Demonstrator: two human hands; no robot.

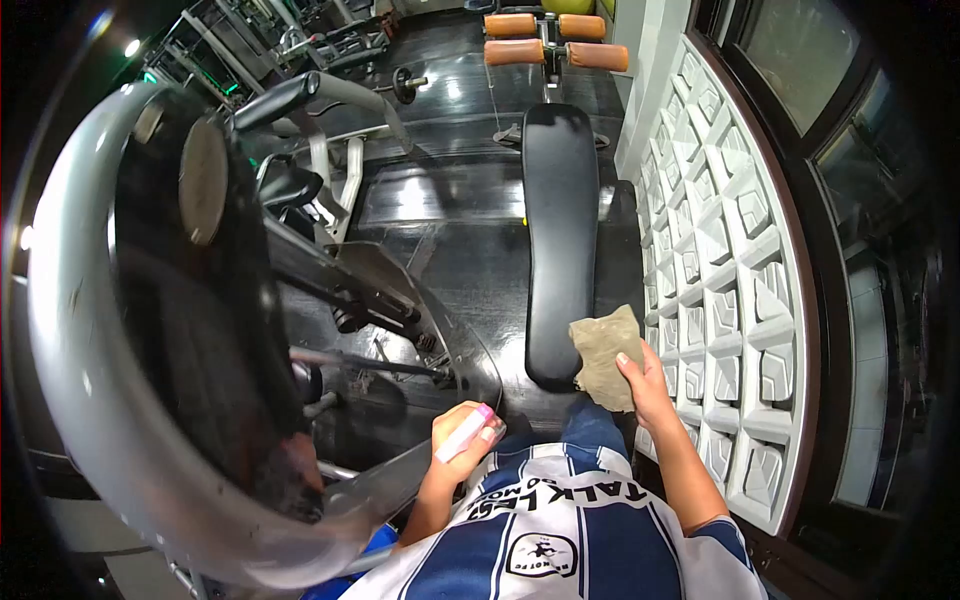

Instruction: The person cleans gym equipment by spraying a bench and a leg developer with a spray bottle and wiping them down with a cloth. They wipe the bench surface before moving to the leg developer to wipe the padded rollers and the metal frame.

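My right hand (650, 388) grips a crumpled greyish-beige cloth (606, 362), thumb on top. The cloth overlaps the near end of a long black padded bench (560, 240) in this view. Low at the centre, in front of my striped shirt, my left hand (447, 462) is closed around a small white bottle with a pink top (466, 432). The bottle is tilted, and my fingers cover part of it. Just left of this hand is the dark curved side panel of a gym machine (455, 345).
A large machine with a silver-grey rounded frame (75, 300) fills the left side. Orange roller pads (515, 52) stand at the bench's far end. White relief wall panels (715, 260) and dark-framed glass run along the right. A dumbbell-like weight (405, 85) lies farther back.
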